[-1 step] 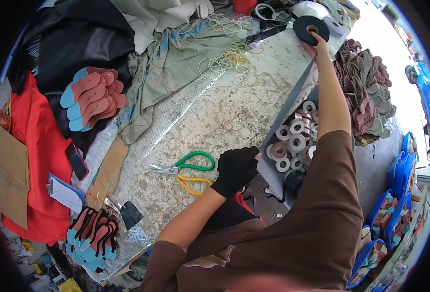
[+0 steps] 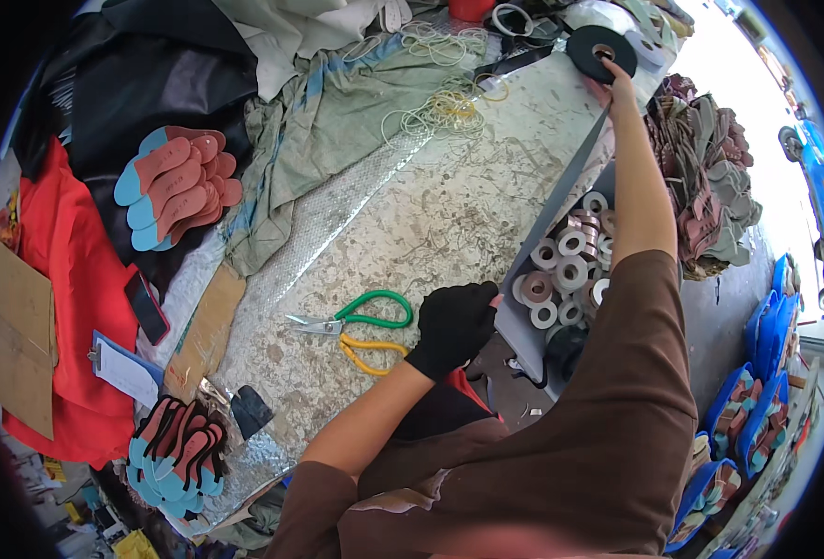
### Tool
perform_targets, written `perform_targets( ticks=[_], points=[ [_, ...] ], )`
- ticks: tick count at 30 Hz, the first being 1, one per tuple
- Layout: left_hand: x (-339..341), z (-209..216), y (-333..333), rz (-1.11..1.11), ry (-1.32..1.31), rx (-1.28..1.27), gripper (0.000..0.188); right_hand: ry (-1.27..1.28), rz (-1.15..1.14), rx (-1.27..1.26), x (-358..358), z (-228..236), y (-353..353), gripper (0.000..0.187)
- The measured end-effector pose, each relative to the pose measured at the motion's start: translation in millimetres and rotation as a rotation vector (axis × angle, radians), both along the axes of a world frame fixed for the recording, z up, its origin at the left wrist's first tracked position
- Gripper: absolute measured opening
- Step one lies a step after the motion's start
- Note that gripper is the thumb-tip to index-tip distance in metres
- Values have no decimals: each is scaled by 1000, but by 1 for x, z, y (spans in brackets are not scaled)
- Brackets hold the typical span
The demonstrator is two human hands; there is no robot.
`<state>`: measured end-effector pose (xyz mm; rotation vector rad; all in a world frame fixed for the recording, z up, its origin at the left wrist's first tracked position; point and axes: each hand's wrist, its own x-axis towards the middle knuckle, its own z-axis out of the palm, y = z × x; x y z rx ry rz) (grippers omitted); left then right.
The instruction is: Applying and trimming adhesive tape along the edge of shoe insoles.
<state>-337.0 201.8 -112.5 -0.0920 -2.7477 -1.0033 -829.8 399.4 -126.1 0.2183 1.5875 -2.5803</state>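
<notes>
At the far right, my bare right hand (image 2: 620, 86) is closed around a black tape roll (image 2: 582, 54), with fingers at its centre hole. A dark grey tape strip (image 2: 561, 182) stretches taut from the right hand toward my left hand (image 2: 454, 321), which wears a black glove. The left hand is closed, its thumb tip against the strip's near end; the exact grip is partly hidden. Left of it lie scissors (image 2: 337, 324) with one green and one yellow handle. Beneath my right forearm, a grey box (image 2: 516, 340) holds several small rolls (image 2: 570, 272).
Stacked pink and blue insole-shaped pieces (image 2: 174, 191) lie at the left, with strapped ones (image 2: 179, 456) nearer. A phone (image 2: 146, 307) and clipboard (image 2: 123, 368) rest beside red cloth (image 2: 72, 307). Tangled cord (image 2: 445, 112) lies at the back. Piled brown and grey pieces (image 2: 701, 168) stand at right.
My right hand and the tape roll have shifted slightly right and away from me, the strip moving with them. My left hand stays nearly in place.
</notes>
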Motion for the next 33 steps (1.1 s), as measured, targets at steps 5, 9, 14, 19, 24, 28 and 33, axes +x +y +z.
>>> perform_targets(
  ticks=[5,9,14,19,24,28,33],
  points=[
    [-8,-3,6,24,29,0,12,91,-110,15,-40,-9,31,29],
    [-7,-5,1,42,2,-17,11,56,-110,-14,-44,-6,16,27],
    [-9,-6,3,29,79,39,11,203,31,-36,-29,25,27,28],
    [-10,0,2,100,134,192,15,60,333,89,14,30,15,26],
    [-7,3,-3,34,152,283,17,5,597,286,101,47,-6,29],
    [-9,3,0,7,119,270,15,114,324,263,45,12,16,28],
    [-10,-1,2,24,114,238,11,167,94,32,-34,15,31,29]
  ],
)
